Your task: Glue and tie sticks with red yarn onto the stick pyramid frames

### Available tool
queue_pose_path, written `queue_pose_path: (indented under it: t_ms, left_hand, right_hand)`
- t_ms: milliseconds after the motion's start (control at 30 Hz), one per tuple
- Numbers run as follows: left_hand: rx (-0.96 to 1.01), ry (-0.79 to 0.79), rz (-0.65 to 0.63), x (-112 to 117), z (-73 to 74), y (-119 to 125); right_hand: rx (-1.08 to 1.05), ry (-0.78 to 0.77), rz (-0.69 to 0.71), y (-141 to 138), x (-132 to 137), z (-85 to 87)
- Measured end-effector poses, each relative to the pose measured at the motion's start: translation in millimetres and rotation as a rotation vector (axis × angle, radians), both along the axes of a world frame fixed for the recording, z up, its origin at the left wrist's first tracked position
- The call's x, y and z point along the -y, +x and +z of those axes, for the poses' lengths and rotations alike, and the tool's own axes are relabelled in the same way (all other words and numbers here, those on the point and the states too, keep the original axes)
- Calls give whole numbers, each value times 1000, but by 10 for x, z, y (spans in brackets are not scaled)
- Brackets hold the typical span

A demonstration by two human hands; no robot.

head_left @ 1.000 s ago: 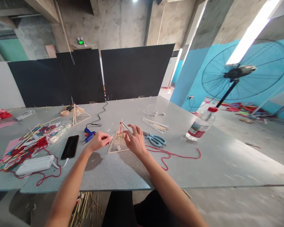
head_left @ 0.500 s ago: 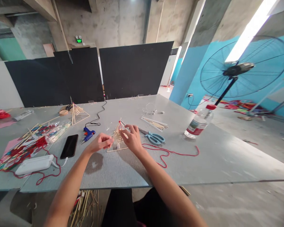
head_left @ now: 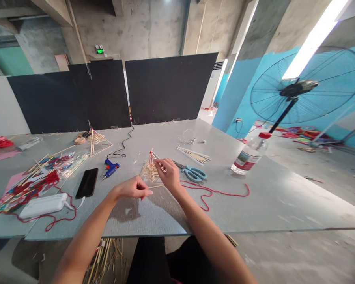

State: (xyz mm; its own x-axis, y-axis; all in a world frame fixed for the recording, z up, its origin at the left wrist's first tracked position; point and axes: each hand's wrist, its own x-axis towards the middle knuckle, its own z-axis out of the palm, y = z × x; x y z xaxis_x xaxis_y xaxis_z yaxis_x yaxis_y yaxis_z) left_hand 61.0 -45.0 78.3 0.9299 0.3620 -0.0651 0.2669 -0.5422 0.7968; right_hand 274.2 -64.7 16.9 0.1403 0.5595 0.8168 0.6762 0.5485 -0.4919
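Note:
A small pyramid (head_left: 150, 169) of thin wooden sticks, with red thread round its peak, stands on the table in front of me. My right hand (head_left: 169, 172) is closed in a pinch at its right side, fingertips by an upper edge; what they pinch is too small to make out. My left hand (head_left: 135, 187) is low before the pyramid's front left corner, its fingers curled and pressed together, and anything inside is hidden. Scissors (head_left: 194, 173) with blue handles lie just right of the right hand. Red cord (head_left: 207, 193) trails across the table beside them.
To the left are a blue glue gun (head_left: 110, 169), a phone (head_left: 87, 183), a white power bank (head_left: 43, 205) and a heap of sticks and red material (head_left: 47, 177). Another stick pyramid (head_left: 98, 142) stands behind. Loose sticks (head_left: 195, 154) and a water bottle (head_left: 248, 154) are right.
My left hand has moved right and toward me, down from the pyramid's left side to its front. My right hand has shifted slightly right, its fingers drawn closer together.

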Motion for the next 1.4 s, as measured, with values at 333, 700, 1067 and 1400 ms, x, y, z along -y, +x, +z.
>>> queue_pose_path:
  t_ms: [333,700,1067,1400]
  left_hand:
    - [-83,-22,-205,256,-284,239]
    - [-50,-3,-229,280,-492,310]
    - [-103,15,-204,281,-492,316]
    - [-67,142,-197,319,-591,363]
  right_hand:
    - [-155,85,6,-48,120,75]
    - [-97,87,69,-27,76,31]
    - [-111,109,77,-39,116,55]
    - [-60,146,149,-34,110,55]
